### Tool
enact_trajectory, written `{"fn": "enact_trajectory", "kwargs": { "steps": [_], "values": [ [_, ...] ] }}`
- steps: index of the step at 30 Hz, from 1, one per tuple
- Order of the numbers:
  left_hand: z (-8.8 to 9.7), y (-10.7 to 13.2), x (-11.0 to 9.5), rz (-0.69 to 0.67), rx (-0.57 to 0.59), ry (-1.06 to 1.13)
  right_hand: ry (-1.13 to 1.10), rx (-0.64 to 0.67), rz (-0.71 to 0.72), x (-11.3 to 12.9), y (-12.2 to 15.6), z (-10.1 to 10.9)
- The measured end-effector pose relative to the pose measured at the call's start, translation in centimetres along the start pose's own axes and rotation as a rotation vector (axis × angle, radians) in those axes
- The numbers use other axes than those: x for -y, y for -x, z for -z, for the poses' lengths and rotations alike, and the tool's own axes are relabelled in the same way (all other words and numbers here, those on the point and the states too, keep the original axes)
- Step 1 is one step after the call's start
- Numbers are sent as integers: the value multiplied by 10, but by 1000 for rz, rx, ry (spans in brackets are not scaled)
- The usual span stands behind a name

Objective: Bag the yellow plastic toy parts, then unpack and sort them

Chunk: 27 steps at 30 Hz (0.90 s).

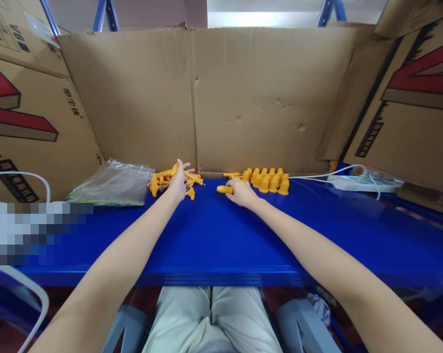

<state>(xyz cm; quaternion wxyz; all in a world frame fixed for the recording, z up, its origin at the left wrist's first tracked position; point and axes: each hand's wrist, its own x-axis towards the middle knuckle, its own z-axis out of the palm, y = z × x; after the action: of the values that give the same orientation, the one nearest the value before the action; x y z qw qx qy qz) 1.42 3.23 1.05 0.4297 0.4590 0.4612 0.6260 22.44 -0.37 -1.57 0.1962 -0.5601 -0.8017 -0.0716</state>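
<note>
A heap of orange plastic pieces [160, 181] lies at the back of the blue table [221, 240], left of centre. My left hand [179, 180] reaches into that heap, fingers curled round one orange piece. To the right, several orange cone-shaped caps [269, 180] stand upright in a tight cluster. My right hand [240, 191] rests just left of them, closed on a single orange piece [224, 189] that pokes out to the left.
A stack of clear plastic bags [113, 184] lies at the left. A white power strip [357, 184] with cables sits at the right. Cardboard walls [243, 93] enclose the back and both sides. A blurred patch covers the near left.
</note>
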Motion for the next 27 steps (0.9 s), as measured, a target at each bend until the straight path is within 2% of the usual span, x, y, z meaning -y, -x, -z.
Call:
{"fn": "enact_trajectory", "kwargs": {
  "steps": [5, 10, 19, 27],
  "values": [
    [-10, 12, -1, 26, 68, 2, -180, -37, 31, 6, -3, -4],
    [-12, 12, 2, -3, 107, -83, -357, -78, 30, 12, -4, -3],
    [-12, 18, -3, 45, 101, -38, -463, -59, -60, 8, -5, -5],
    [-19, 24, 2, 75, 173, -84, -609, -76, 12, 9, -7, -12]
  ]
}}
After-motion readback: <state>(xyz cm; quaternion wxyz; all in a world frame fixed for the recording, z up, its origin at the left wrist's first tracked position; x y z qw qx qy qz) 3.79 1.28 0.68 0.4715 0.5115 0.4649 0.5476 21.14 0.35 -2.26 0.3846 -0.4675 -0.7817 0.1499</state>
